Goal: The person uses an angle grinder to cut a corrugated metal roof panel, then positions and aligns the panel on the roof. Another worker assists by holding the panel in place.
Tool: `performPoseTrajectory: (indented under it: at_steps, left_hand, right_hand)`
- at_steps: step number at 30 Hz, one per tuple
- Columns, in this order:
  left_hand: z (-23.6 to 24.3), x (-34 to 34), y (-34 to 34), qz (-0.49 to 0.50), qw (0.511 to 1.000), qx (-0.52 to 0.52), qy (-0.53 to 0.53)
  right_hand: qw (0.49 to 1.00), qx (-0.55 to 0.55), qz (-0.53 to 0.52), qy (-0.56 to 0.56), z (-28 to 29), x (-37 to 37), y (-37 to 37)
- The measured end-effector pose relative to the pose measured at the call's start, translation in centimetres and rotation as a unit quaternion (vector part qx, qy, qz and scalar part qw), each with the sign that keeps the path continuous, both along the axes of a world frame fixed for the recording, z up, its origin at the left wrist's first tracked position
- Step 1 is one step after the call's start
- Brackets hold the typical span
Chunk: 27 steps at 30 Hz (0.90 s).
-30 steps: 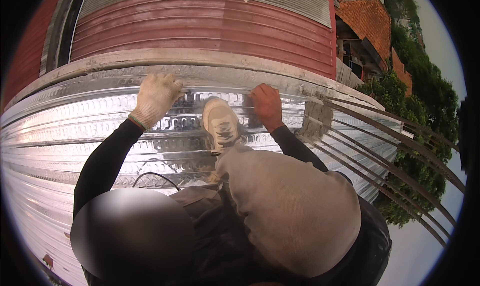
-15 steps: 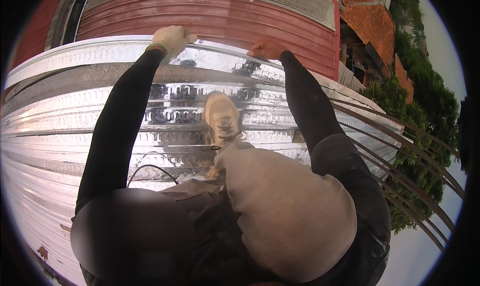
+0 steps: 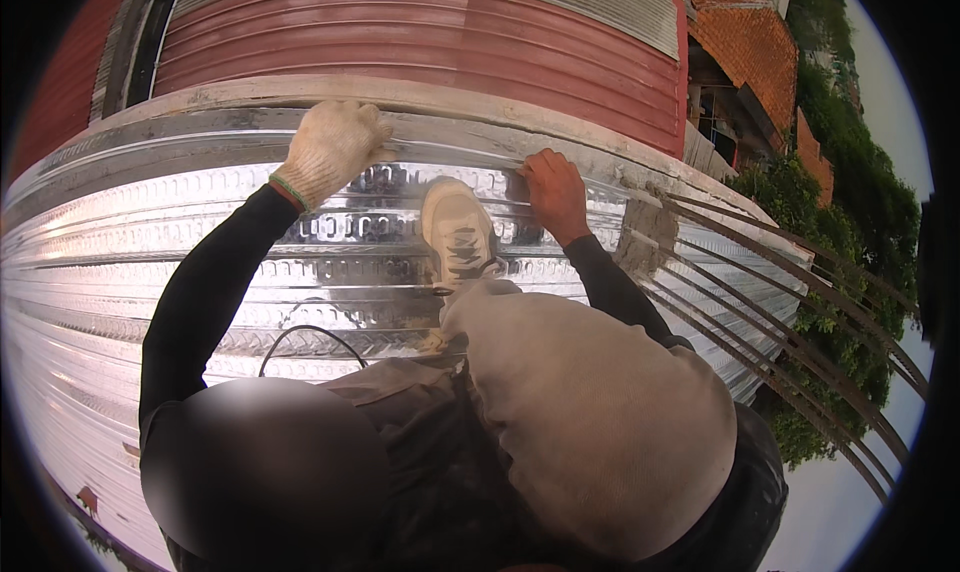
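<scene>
**Two gloved hands at the far edge of a corrugated metal sheet**

Head view, looking down past the person's own body. The left hand (image 3: 332,150), in a pale knitted glove with a green cuff band, rests on the far edge of the shiny corrugated metal sheet (image 3: 150,242); its fingers are curled together over the edge, the thumb lying beside them. The right hand (image 3: 552,194), in a reddish-orange glove, lies flat against the same sheet a little nearer, just beside the edge; its fingers are close together and point toward the far side, and whether they hook over anything cannot be told. Both arms wear black sleeves.

Between the two hands, a tan shoe (image 3: 458,232) stands on the sheet, toe toward the far edge; the bent knee in beige trousers (image 3: 590,422) fills the lower middle of the view. A thin black cable (image 3: 300,334) loops over the sheet near the person's body.

The sheet's far edge lies against a pale timber or concrete beam (image 3: 430,97). Beyond it runs a red corrugated roof (image 3: 400,32). At right, curved steel bars (image 3: 800,332) project past the sheet, with green foliage (image 3: 830,232) and a tiled orange roof (image 3: 750,32) behind. No container is in view.
</scene>
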<state>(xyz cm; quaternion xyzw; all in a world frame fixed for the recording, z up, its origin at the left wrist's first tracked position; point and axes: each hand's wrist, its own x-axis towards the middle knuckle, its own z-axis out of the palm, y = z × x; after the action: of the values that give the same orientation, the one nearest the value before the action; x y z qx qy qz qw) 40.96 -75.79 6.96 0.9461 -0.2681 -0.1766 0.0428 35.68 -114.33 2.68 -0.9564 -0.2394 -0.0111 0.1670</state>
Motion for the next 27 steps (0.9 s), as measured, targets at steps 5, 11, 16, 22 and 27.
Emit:
performPoseTrajectory:
  at_steps: [5, 11, 16, 22, 27]
  left_hand:
    - [-1.8, -0.7, 0.1, 0.014, 0.999, -0.017, -0.036]
    - [-2.1, 7.0, -0.1, 0.146, 0.985, -0.049, 0.073]
    - [-6.0, 11.5, 0.0, 0.164, 0.978, -0.082, 0.101]
    - [-5.4, 11.8, -0.6, 0.150, 0.973, -0.067, 0.159]
    - [-1.9, 4.8, 0.0, 0.094, 0.988, -0.119, -0.018]
  right_hand:
    - [0.999, -0.034, 0.023, -0.030, -1.1, 0.9, -0.6]
    - [0.989, -0.021, 0.046, 0.139, -2.1, 11.7, -1.8]
    - [0.917, 0.099, 0.006, 0.386, -4.8, 17.5, -2.1]
    - [0.936, 0.045, 0.003, 0.349, -4.4, 17.8, -2.2]
    - [0.993, 0.071, -0.037, 0.090, 0.2, 6.8, -0.5]
